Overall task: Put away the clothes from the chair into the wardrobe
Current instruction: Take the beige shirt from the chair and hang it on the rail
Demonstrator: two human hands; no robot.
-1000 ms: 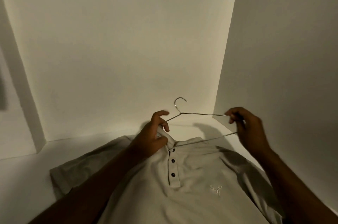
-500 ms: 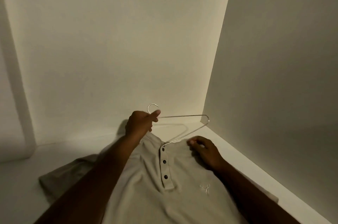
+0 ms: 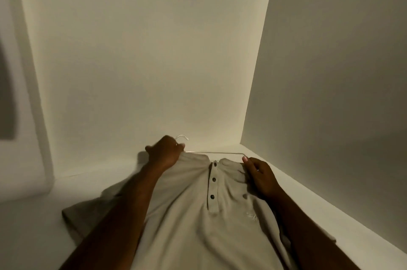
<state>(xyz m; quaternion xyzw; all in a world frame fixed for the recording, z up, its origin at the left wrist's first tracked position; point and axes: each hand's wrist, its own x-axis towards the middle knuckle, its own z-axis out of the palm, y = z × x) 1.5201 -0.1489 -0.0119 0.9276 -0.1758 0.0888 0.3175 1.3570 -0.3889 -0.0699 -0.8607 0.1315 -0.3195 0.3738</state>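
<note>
Two hands dress a beige polo shirt (image 3: 198, 221), flat on the wardrobe shelf (image 3: 33, 236), collar toward 12 o'clock: left grip (image 3: 166, 153) clasps the wire hanger (image 3: 215, 152) at its hook, right grip (image 3: 258, 174) apparently pinches fabric over its 3 o'clock end. Forcing it could strain the buttoned neck.

Place: interior of a wardrobe (image 3: 154, 16), domestic clothes storage.
Back panel (image 3: 143, 93): plain, flat and off-white, met by the side panel at a straight vertical corner.
Right side panel (image 3: 341, 71): same plain finish, seen in shadow.
Left upright (image 3: 33, 115): a white divider is seen at the left edge.
Shelf (image 3: 33, 236): a flat white board, closed in by the panels on three sides.
Garment: a beige polo shirt (image 3: 187, 225) with three dark buttons is laid face-up on the shelf.
Hanger: a thin wire hanger (image 3: 215, 153) is seen at the shirt's collar.
Light: dim and warm.
</note>
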